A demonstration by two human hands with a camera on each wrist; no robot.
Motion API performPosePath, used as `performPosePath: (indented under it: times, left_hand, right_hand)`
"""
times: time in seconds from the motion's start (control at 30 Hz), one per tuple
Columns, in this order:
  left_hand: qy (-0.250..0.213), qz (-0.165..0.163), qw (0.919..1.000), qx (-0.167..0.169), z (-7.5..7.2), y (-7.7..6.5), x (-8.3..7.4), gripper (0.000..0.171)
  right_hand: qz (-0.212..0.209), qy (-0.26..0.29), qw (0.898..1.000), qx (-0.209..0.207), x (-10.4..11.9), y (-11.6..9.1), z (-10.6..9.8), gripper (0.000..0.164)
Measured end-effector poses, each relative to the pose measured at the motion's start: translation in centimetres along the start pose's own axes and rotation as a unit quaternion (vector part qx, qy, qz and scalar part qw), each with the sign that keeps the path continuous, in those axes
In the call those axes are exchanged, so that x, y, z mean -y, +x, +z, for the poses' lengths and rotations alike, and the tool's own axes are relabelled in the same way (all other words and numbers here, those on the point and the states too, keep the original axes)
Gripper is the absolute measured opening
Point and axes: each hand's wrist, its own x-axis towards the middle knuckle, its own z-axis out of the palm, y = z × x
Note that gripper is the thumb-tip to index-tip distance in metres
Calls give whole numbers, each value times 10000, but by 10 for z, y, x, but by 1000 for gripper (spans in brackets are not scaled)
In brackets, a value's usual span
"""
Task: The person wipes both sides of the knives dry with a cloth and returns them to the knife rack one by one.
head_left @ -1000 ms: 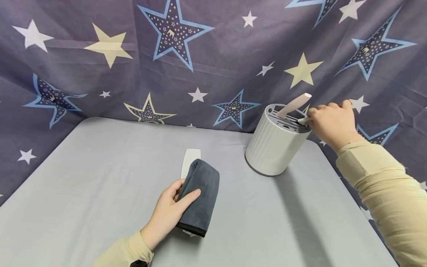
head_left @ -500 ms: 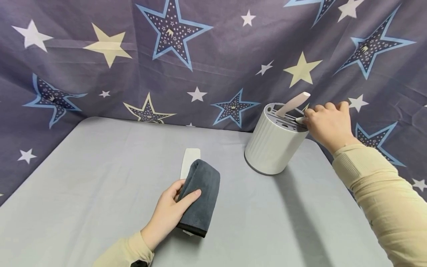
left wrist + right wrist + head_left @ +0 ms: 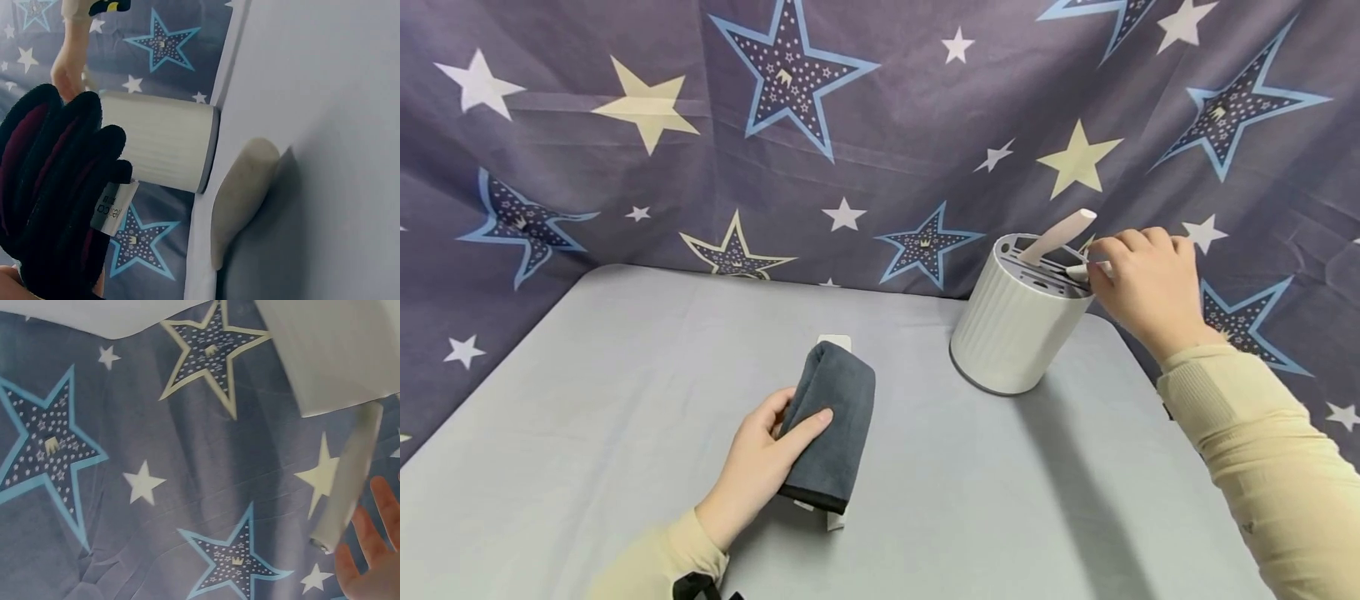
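The left hand (image 3: 752, 462) grips a folded dark-grey cloth (image 3: 831, 425) above the middle of the pale grey counter (image 3: 625, 400), over a slim off-white tapered object (image 3: 244, 200). Near the counter's far right corner stands a ribbed white oval knife block (image 3: 1018, 333), a pale pink handle (image 3: 1058, 237) rising from its top. The right hand (image 3: 1150, 287), fingers loosely extended, is beside a white handle (image 3: 347, 481) jutting from the block; whether they touch is unclear.
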Motion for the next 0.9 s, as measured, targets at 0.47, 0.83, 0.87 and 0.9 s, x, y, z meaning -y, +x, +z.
performPosePath:
  times: [0.47, 0.83, 0.87, 0.9]
  left_hand:
    - [545, 296, 9980, -128, -17, 5, -12, 42]
    - [986, 469, 9935, -327, -30, 12, -18, 42]
    - [1012, 479, 9931, -354, -31, 12, -18, 42]
    - [1038, 493, 9927, -380, -32, 12, -18, 42]
  right_hand:
    - [-354, 706, 9912, -1061, 43, -14, 6, 17]
    - [-903, 1533, 9812, -753, 106, -34, 18, 19]
    - [-906, 1670, 9798, -625, 113, -37, 21, 19]
    - [-915, 1821, 9778, -483, 120, -41, 25, 19]
